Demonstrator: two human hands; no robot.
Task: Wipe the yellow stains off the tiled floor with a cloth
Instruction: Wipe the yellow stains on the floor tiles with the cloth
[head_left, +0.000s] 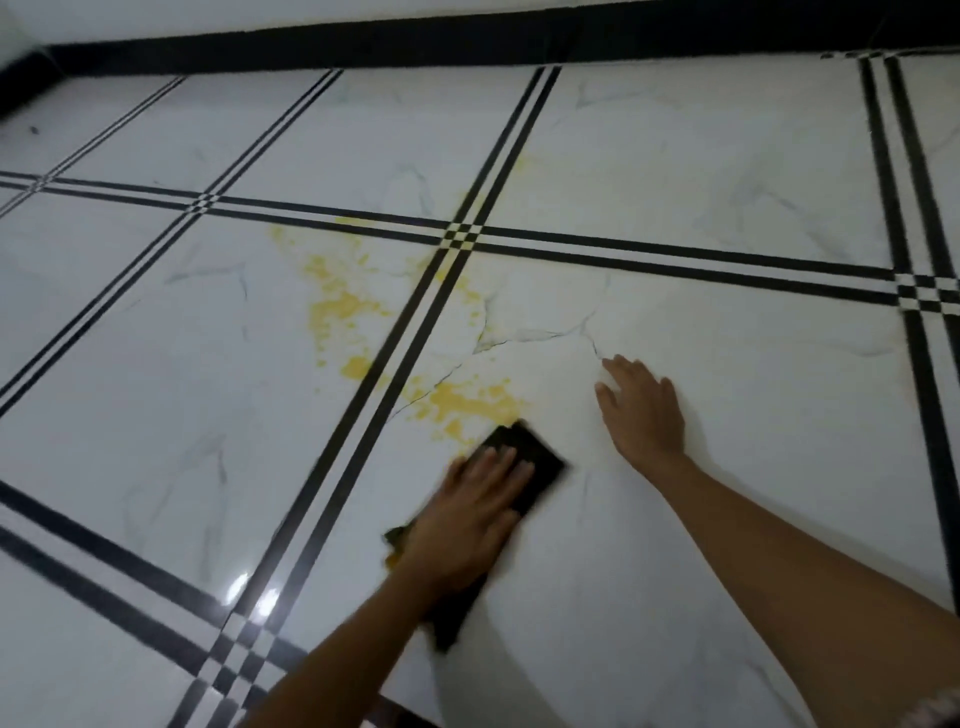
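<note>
On the floor: white marble-look tiled floor (727, 182) with black double lines; no readable writing.
Stains: yellow stains (343, 306) left of centre, reaching the cloth's far edge.
Left hand (470, 512): flat, fingers together, pressing the dark cloth (535, 460), somewhat blurred.
Right hand (644, 410): fingers spread, palm seemingly on bare tile, holding nothing.

A dark cloth (524, 462) lies flat on the white tiled floor (727, 182) at lower centre, touching yellow stains (348, 306) that spread toward centre frame.
</note>
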